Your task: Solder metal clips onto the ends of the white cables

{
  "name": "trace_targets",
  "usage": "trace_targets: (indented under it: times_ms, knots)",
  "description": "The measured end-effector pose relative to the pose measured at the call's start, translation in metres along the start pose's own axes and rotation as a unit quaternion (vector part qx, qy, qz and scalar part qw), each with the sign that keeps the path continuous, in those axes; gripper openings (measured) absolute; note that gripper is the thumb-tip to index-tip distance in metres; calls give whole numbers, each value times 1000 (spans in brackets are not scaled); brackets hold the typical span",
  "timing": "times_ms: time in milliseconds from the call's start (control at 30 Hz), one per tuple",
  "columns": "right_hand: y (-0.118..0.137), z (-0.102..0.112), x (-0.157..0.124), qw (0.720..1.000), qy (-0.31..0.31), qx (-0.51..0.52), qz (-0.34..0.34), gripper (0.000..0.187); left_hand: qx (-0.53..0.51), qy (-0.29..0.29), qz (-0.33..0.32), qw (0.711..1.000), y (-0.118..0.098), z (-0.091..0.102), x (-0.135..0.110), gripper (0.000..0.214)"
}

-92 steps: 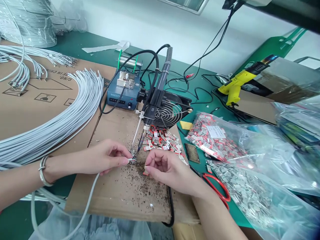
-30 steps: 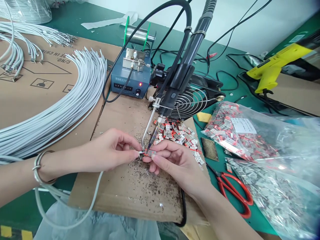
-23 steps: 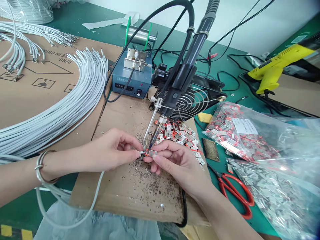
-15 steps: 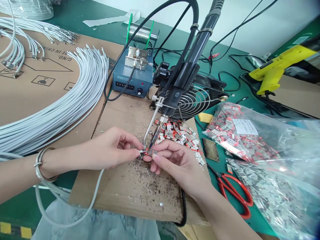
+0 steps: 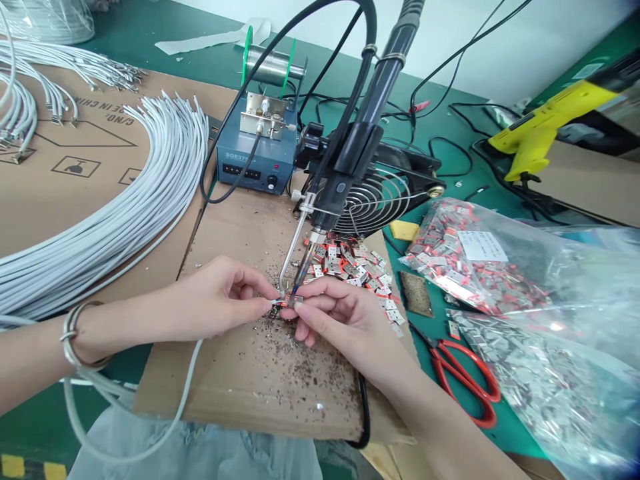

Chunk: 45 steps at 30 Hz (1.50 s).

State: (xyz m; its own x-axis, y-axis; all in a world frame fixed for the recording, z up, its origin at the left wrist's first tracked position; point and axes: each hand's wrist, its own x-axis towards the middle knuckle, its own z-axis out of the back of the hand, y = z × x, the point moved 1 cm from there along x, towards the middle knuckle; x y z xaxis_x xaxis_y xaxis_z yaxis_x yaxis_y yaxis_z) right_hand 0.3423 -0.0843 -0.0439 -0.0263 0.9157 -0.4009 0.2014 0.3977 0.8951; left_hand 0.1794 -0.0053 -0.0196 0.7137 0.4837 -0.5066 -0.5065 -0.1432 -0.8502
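Note:
My left hand (image 5: 215, 303) pinches the stripped end of a thin white cable (image 5: 185, 383) that loops back under my wrist. My right hand (image 5: 340, 320) pinches a small red and silver connector (image 5: 290, 305) against that cable end. Both meet right under the tip of the fixed soldering iron (image 5: 345, 167), beside its solder feed tube (image 5: 290, 250). A pile of loose red and silver connectors (image 5: 355, 263) lies just behind my right fingers, on the speckled cardboard pad (image 5: 240, 373).
A blue soldering station (image 5: 253, 167) with a solder spool and a black fan (image 5: 380, 193) stand behind. A bundle of white cables (image 5: 125, 220) curves at left. Red scissors (image 5: 465, 383), bags of parts (image 5: 460, 260) and a yellow glue gun (image 5: 540, 133) lie at right.
My right hand has come in from the right with a connector and pressed it to the cable end under the iron tip. Both hands have held there over the last second.

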Motion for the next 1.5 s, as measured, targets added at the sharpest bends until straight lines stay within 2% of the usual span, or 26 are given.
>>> trace_targets:
  times_ms: [567,833,1500]
  knots:
    - [0,0,0,1000,2,9,14,22,6,-28,45,999,-1,1,-1,14]
    - [0,4,-4,1000,8,9,17,21,10,-37,14,999,-5,0,-2,14]
    - [2,3,-3,1000,11,-5,3,23,31,-51,13,998,-3,-2,-5,14]
